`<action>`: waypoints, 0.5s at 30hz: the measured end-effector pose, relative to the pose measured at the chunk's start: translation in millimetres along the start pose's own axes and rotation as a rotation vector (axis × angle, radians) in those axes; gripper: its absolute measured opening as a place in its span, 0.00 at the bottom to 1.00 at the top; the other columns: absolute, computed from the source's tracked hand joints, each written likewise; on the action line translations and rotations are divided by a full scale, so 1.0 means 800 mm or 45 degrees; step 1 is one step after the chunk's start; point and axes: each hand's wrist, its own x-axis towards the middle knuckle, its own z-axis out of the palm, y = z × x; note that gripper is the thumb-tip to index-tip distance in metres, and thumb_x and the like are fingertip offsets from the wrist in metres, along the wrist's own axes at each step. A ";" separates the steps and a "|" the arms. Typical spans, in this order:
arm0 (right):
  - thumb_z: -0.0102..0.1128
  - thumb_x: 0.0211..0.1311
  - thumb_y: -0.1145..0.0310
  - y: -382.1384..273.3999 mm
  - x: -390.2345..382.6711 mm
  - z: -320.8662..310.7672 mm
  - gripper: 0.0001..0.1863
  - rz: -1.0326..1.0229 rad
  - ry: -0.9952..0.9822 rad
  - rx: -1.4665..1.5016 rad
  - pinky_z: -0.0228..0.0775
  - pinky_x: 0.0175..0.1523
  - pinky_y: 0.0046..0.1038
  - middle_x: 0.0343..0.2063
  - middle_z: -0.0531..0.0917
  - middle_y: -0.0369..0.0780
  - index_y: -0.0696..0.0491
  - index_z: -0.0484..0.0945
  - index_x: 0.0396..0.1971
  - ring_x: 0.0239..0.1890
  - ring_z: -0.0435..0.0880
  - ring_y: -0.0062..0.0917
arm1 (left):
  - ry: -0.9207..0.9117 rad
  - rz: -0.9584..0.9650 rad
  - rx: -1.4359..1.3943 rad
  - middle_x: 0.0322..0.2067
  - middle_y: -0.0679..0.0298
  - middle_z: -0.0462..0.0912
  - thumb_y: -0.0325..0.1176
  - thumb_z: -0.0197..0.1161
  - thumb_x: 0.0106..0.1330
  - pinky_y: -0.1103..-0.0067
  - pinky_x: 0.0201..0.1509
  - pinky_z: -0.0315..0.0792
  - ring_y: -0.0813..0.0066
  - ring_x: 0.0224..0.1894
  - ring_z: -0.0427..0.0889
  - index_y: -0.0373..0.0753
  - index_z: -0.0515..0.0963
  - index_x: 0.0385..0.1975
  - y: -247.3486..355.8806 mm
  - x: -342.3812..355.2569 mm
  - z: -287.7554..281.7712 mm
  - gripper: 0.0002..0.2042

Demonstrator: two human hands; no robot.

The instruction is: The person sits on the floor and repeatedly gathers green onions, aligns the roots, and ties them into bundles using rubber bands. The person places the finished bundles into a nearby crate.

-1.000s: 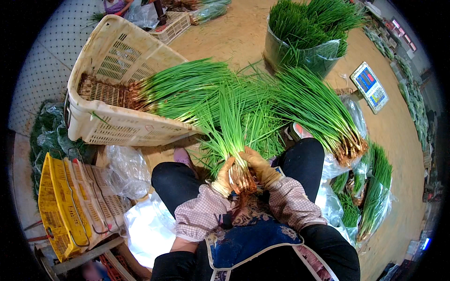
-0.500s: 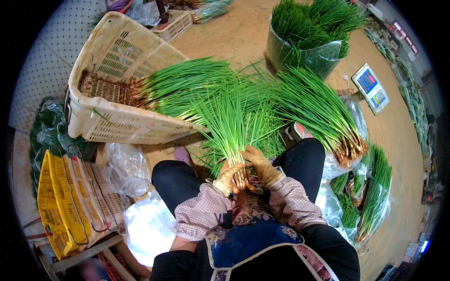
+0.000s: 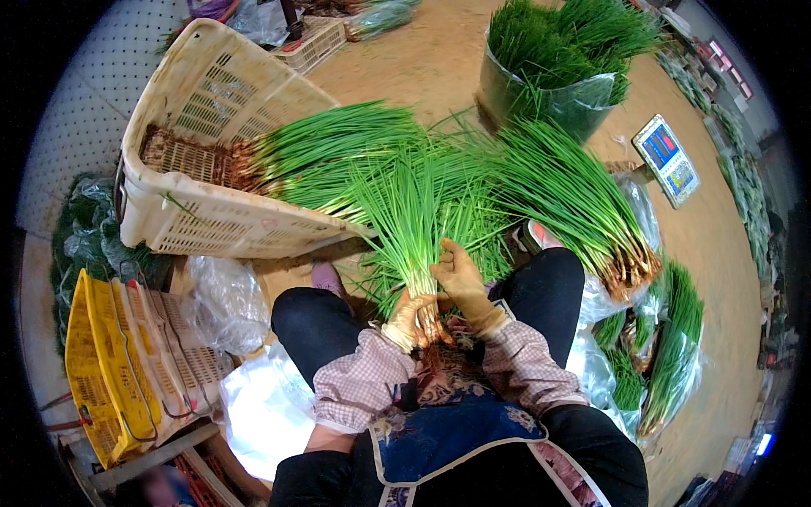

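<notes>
My gloved left hand [image 3: 405,323] is closed around the pale lower stems of a bunch of scallions [image 3: 412,241]. The bunch stands upright between my knees, green leaves fanned away from me and brown roots towards my lap. Just right of its stems is my gloved right hand [image 3: 465,283], its fingers bent together at the bunch's edge; whatever they pinch is too small to make out. Loose green leaves [image 3: 477,224] lie in a heap behind the bunch. More scallions [image 3: 338,152] lie with their roots inside a tipped cream plastic crate [image 3: 190,215] on the left.
At right lies a big sheaf of scallions [image 3: 583,203], beside bagged scallions [image 3: 676,346] and a digital scale [image 3: 667,160]. A clear-sided tub of greens [image 3: 541,97] stands at the back. Yellow crates [image 3: 106,363] and plastic bags [image 3: 224,304] are on the left.
My right hand has lifted off the lower stems and moved slightly up, fingertips now higher along the bunch's right side. My left hand keeps its hold on the scallions.
</notes>
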 end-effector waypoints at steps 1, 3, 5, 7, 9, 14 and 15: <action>0.61 0.53 0.67 -0.012 -0.006 0.002 0.31 0.117 0.022 -0.036 0.72 0.42 0.30 0.33 0.81 0.43 0.60 0.62 0.56 0.36 0.80 0.30 | 0.011 -0.020 -0.115 0.37 0.59 0.77 0.28 0.57 0.60 0.68 0.33 0.77 0.63 0.37 0.78 0.43 0.66 0.50 0.000 -0.001 0.005 0.17; 0.64 0.50 0.63 -0.011 -0.008 0.008 0.32 0.174 0.049 -0.190 0.72 0.41 0.30 0.31 0.80 0.42 0.56 0.64 0.56 0.33 0.80 0.31 | -0.086 -0.107 -0.321 0.29 0.64 0.78 0.35 0.57 0.62 0.71 0.23 0.76 0.69 0.28 0.79 0.42 0.69 0.47 0.009 -0.001 0.020 0.14; 0.64 0.50 0.64 0.001 -0.006 0.016 0.32 0.151 0.028 -0.044 0.72 0.41 0.29 0.31 0.80 0.43 0.56 0.64 0.56 0.32 0.79 0.30 | -0.018 -0.088 -0.216 0.27 0.64 0.78 0.35 0.58 0.62 0.72 0.19 0.75 0.69 0.24 0.79 0.42 0.70 0.44 0.003 0.005 0.015 0.13; 0.64 0.49 0.65 -0.001 -0.006 0.021 0.33 0.112 -0.024 0.171 0.72 0.42 0.28 0.33 0.81 0.45 0.60 0.63 0.56 0.33 0.79 0.29 | 0.065 -0.059 -0.119 0.25 0.65 0.77 0.35 0.59 0.62 0.72 0.14 0.73 0.70 0.20 0.78 0.42 0.71 0.42 -0.001 0.005 0.008 0.11; 0.64 0.49 0.66 -0.017 -0.008 0.012 0.34 0.268 -0.023 0.396 0.72 0.42 0.28 0.33 0.81 0.45 0.63 0.63 0.55 0.34 0.79 0.28 | 0.165 -0.041 -0.020 0.24 0.65 0.77 0.33 0.59 0.61 0.73 0.14 0.73 0.69 0.19 0.77 0.42 0.72 0.42 -0.002 0.005 0.004 0.10; 0.62 0.49 0.69 0.009 -0.001 0.002 0.32 0.381 0.052 0.562 0.72 0.41 0.28 0.33 0.81 0.45 0.66 0.63 0.53 0.35 0.79 0.28 | 0.239 -0.119 -0.154 0.27 0.63 0.79 0.28 0.56 0.61 0.73 0.16 0.75 0.68 0.20 0.77 0.43 0.72 0.42 -0.005 0.016 -0.003 0.10; 0.61 0.50 0.70 0.002 -0.005 0.006 0.30 0.272 0.060 0.458 0.72 0.40 0.28 0.32 0.81 0.45 0.65 0.64 0.53 0.34 0.79 0.28 | 0.208 -0.090 -0.147 0.27 0.63 0.79 0.31 0.56 0.62 0.72 0.17 0.75 0.68 0.22 0.78 0.43 0.72 0.42 -0.011 0.021 -0.021 0.09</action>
